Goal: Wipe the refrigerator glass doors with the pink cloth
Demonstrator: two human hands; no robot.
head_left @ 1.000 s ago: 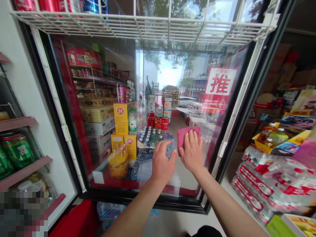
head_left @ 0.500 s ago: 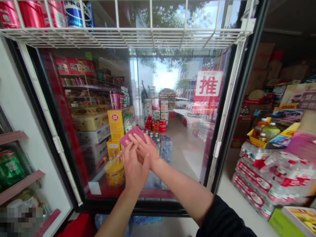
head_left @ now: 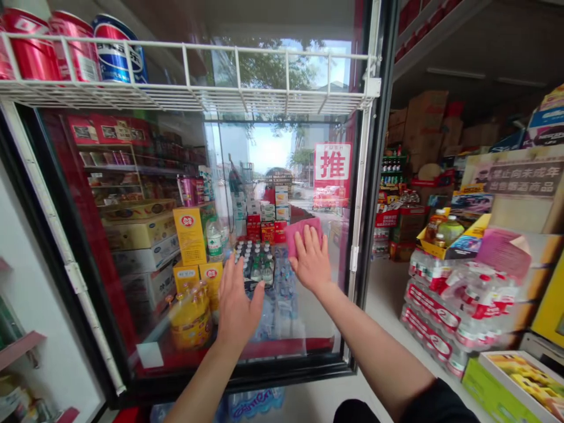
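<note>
And here's the right hand (head_left: 311,258), laid flat over a pink cloth (head_left: 291,238), fingers stretched out and thumb down by the lower edge, pressing it up against the glass door (head_left: 319,311), right of the middle of the pane! Over to the left hand (head_left: 238,302), well apart from its partner, lower down and holding nothing, fingers up and thumb spread wide; whether it touches the pane, I can't tell from here. Both bare forearms reach in from below, a black sleeve (head_left: 440,405) showing at the right elbow. Up and to the right of the cloth, a red-and-white sticker (head_left: 332,164) shows in the glass, while a white wire rack (head_left: 264,94) runs across the top, red cans (head_left: 30,50) and a blue can (head_left: 117,56) lined up at its left end. Through the pane, left of the left hand, yellow boxes (head_left: 189,235) stand stacked, with yellow jugs (head_left: 191,323) bundled just below, and dark-capped bottles (head_left: 255,258) fill the space between the two hands. Out right, beyond the door frame, wrapped packs of bottles (head_left: 440,329) sit piled beside a green box (head_left: 497,388)
</note>
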